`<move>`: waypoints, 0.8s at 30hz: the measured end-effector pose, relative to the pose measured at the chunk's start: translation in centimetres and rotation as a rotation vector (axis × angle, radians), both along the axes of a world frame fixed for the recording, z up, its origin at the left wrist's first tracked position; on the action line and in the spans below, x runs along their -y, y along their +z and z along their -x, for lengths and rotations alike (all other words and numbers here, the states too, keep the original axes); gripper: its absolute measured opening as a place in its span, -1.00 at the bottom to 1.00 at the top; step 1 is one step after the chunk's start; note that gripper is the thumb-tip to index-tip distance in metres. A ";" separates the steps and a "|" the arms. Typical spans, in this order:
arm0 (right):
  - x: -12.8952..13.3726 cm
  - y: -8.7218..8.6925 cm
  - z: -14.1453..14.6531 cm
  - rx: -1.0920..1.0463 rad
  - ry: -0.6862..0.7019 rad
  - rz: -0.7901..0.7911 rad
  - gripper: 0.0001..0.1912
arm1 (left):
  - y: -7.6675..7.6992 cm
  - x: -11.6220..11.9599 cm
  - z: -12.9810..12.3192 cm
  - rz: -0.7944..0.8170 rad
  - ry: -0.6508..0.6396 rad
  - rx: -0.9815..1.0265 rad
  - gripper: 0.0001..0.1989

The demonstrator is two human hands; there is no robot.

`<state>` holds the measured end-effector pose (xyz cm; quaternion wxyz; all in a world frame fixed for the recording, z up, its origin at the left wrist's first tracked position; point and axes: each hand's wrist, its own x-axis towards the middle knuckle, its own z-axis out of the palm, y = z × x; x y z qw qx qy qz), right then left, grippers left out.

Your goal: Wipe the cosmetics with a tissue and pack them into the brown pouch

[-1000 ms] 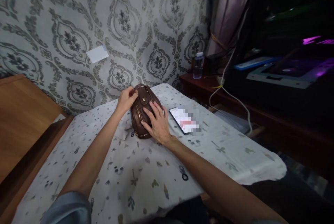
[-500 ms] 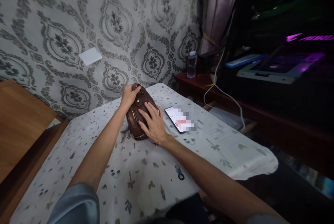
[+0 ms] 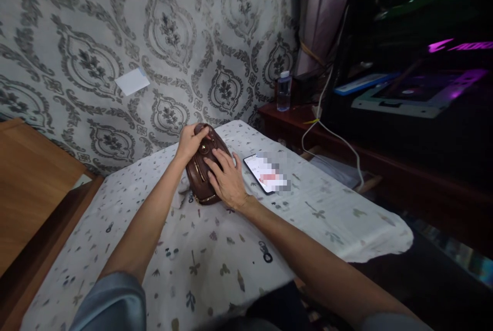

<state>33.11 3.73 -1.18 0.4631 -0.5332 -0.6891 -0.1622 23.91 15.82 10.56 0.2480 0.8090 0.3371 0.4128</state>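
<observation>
A dark brown leather bag [image 3: 198,177] with gold-coloured zips and a round gold stud rests on the cloth-covered table [image 3: 215,249]. My left hand [image 3: 190,142] is wrapped round its far upper end, with the thumb over the top edge near the stud. Across the bag's right side lies my right hand [image 3: 228,181], its fingers stretched and spread on the leather. Just right of that hand is a phone [image 3: 256,167] with a lit screen, partly blurred out. The underside of the bag is hidden.
Behind the table stands a patterned wall with a white card [image 3: 132,81] on it. A clear bottle [image 3: 284,92] stands on the dark red desk [image 3: 269,111] at the back right. White cables [image 3: 341,141] hang beside it. A wooden board [image 3: 34,177] borders the left side.
My right hand has shifted very slightly on the bag, its fingers still spread. The left hand keeps its hold, and the view has tilted a little.
</observation>
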 end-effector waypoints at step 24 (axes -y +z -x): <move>-1.4 -0.7 -1.5 -0.494 0.133 -0.032 -0.60 | -1.6 1.8 3.3 -0.166 -0.040 -0.367 -0.52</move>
